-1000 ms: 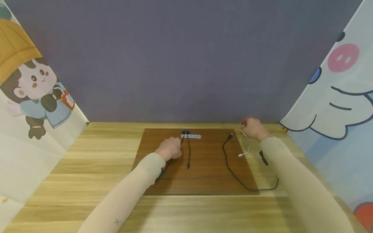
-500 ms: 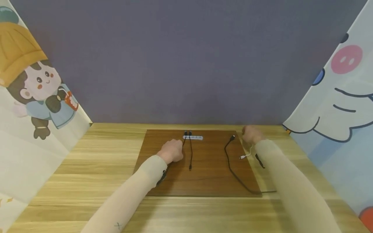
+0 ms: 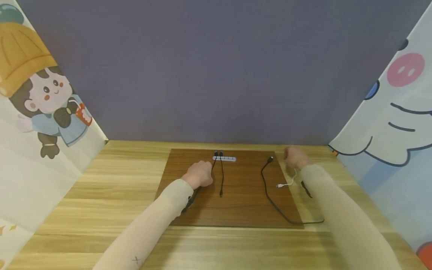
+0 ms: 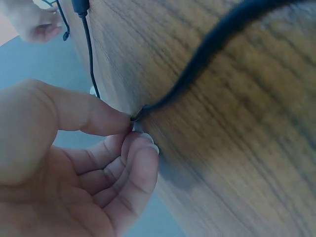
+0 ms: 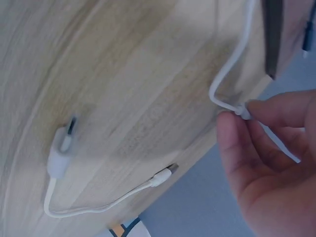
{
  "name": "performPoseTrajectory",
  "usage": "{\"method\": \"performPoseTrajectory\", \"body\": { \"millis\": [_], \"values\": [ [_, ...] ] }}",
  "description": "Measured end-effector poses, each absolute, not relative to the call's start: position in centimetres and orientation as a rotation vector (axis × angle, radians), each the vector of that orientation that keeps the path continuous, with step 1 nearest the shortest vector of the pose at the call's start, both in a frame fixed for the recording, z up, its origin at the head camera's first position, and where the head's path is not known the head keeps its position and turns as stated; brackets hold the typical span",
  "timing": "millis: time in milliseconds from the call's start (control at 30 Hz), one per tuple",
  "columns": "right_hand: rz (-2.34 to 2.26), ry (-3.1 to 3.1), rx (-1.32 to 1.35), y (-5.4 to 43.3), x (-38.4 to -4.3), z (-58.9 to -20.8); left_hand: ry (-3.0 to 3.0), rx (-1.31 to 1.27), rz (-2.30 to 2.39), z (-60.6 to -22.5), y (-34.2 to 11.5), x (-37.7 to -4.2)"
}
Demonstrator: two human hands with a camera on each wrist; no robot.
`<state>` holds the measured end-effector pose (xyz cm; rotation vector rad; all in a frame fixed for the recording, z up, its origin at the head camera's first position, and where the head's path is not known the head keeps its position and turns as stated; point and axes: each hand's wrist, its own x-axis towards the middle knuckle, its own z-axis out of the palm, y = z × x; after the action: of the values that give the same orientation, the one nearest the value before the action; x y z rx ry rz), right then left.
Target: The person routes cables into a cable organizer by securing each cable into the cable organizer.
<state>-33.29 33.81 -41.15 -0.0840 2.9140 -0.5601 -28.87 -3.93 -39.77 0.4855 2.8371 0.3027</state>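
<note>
My left hand (image 3: 199, 174) pinches a thin black cable (image 4: 185, 74) between thumb and fingertips, over the dark brown board (image 3: 243, 206). A white slotted cable holder (image 3: 229, 159) lies near the board's back edge, with two black cables in its left slots. One of them, a short black cable (image 3: 222, 174), runs forward onto the board. Beyond the board's back right corner, my right hand (image 3: 297, 158) pinches a white cable (image 5: 229, 64) between thumb and fingers. That cable's far plug (image 3: 280, 185) lies on the board's right edge.
A longer black cable (image 3: 266, 191) curves along the board's right side and off its edge. Beside the right sleeve lies a black piece (image 3: 306, 189). A second white cable (image 5: 94, 210) with metal-tipped plugs rests on the light wood table (image 3: 101, 180). A grey panel (image 3: 216, 75) stands behind.
My right hand has moved slightly down and right, and the white cable below it has shifted and bent. The left hand stays on its black cable. The head view has moved slightly.
</note>
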Motion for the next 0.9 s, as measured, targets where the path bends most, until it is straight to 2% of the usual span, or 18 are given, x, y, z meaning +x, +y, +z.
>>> {"method": "performPoseTrajectory", "body": {
  "millis": [333,900],
  "values": [
    [-0.665,3.06,-0.225,33.6,-32.0,-38.9,2.865,0.515,0.327,-39.9,-4.8,-29.2],
    [-0.755,3.157,-0.443,29.2,-28.7,-34.5,2.883,0.554,0.452,-39.7,-5.1,-29.1]
  ]
}}
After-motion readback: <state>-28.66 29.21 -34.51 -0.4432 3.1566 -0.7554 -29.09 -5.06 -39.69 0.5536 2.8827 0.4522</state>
